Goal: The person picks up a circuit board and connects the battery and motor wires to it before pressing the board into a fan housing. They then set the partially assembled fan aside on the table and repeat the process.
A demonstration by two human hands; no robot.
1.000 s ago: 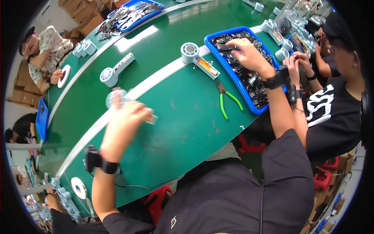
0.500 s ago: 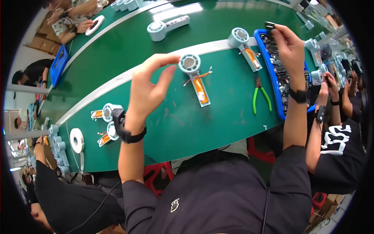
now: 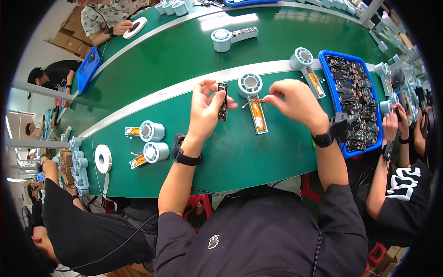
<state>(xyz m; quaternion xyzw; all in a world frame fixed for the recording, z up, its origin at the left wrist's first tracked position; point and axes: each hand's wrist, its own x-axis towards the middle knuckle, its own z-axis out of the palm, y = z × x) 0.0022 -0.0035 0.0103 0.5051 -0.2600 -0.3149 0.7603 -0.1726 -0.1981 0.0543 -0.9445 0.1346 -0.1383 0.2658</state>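
My left hand grips a narrow black circuit board, held upright above the green table. Just to its right lies a pale blue handheld fan, round head away from me. Its open handle shows an orange battery and thin wires. My right hand comes in from the right, thumb and forefinger pinched at the wire ends beside the fan's neck. A second open fan lies farther right, partly behind that hand.
At the right stands a blue tray full of black circuit boards. Two more fans and a roll of white tape lie to the left. Another fan lies beyond the white strip. Co-workers sit on both sides.
My right hand has come left from the tray to the fan's wires. The circuit board it held is now in my left hand. My right forearm now mostly covers the green-handled pliers.
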